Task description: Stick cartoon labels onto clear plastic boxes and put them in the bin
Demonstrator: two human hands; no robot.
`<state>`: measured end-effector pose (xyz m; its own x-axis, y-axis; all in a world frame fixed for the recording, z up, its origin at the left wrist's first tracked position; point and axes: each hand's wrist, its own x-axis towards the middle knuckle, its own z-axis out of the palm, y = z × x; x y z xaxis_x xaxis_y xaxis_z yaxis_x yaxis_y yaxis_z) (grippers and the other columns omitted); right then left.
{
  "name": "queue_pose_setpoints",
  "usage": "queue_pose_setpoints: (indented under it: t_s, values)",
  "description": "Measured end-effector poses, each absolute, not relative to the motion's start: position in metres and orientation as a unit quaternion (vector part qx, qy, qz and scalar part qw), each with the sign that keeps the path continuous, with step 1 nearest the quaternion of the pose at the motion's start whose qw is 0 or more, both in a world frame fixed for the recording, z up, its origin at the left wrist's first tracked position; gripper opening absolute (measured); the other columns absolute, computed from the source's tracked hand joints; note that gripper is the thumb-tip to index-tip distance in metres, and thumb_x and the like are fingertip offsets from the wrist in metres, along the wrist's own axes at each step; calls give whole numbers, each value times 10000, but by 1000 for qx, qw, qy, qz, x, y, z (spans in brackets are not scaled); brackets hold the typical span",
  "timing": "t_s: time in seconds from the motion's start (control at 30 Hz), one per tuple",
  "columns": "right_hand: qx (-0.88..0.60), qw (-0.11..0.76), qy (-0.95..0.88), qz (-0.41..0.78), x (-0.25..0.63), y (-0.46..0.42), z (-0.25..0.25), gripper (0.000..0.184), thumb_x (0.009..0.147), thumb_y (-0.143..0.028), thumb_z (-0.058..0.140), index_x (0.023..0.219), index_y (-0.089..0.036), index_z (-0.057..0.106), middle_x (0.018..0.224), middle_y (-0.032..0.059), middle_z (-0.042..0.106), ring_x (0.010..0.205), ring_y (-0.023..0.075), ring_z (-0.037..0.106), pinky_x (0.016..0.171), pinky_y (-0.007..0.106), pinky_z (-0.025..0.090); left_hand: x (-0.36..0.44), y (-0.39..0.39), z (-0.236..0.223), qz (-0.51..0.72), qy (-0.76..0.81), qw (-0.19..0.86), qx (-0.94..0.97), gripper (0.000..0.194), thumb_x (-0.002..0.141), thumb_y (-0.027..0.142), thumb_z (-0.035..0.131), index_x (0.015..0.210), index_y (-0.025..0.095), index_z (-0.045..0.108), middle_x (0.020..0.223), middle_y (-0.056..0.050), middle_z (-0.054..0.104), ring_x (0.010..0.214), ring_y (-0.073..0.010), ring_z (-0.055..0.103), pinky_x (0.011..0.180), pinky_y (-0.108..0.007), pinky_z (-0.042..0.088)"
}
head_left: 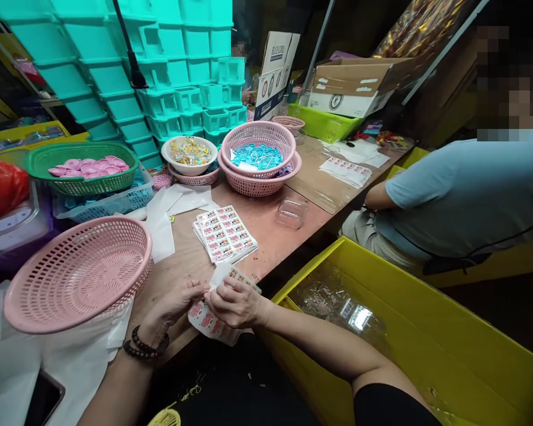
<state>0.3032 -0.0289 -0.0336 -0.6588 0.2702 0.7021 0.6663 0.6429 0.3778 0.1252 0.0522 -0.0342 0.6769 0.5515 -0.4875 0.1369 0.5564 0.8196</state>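
Observation:
Both my hands meet at the table's near edge over a sticker sheet (pixel 213 322) printed with small red and white labels. My left hand (pixel 180 299), a dark bead bracelet on its wrist, pinches the sheet's upper left part. My right hand (pixel 233 305) curls over the sheet from the right, fingers closed on it. A stack of the same sticker sheets (pixel 225 232) lies on the brown table (pixel 270 228) just beyond my hands. White backing paper strips (pixel 164 216) lie to the left of the stack.
An empty pink basket (pixel 77 272) tilts at near left. A green basket of pink discs (pixel 82 168), a white bowl of wrapped bits (pixel 189 155) and stacked pink baskets with blue pieces (pixel 257 155) stand further back. A yellow bin (pixel 404 331) stands at right; a seated person (pixel 462 195) behind it.

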Motion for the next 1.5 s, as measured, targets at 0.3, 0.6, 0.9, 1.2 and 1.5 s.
queue_pose_setpoints:
  t_s: [0.3,0.6,0.9,1.2,1.5]
  values:
    - [-623,466,-599,-190,459,-8,-24,591,888,-377,639,1434,-219,474,1268,157,614,1139,307,578,999,542,440,103,56,-28,199,424,715,518,373,657,476,805,802,162,665,750,-29,680,729,-183,610,727,-294,501]
    - [-739,493,-429,165,571,37,-55,1528,488,-598,881,1579,-140,-85,1455,252,411,1306,319,487,1111,489,371,70,43,1,278,414,595,630,282,678,383,576,460,217,511,477,-8,441,490,-153,375,492,-281,350]
    - [-581,521,-448,436,438,-1,-35,1353,596,-561,857,1581,-308,-35,1180,106,593,971,212,665,921,435,538,55,-1,30,170,487,422,745,686,817,420,668,1459,262,484,727,36,666,458,-116,476,533,-227,380]
    - [-490,315,-517,627,295,13,-43,1225,677,-492,841,1586,-238,59,989,67,684,838,203,687,770,388,573,55,-13,-2,194,514,345,762,630,800,402,745,1398,302,575,727,11,669,647,-181,587,709,-252,434]
    - [-564,459,-625,282,288,10,7,307,788,-478,747,983,-243,723,1068,82,650,902,207,626,704,339,543,43,2,-26,229,492,385,747,613,797,419,750,1377,285,602,708,4,676,618,-177,558,687,-248,425]
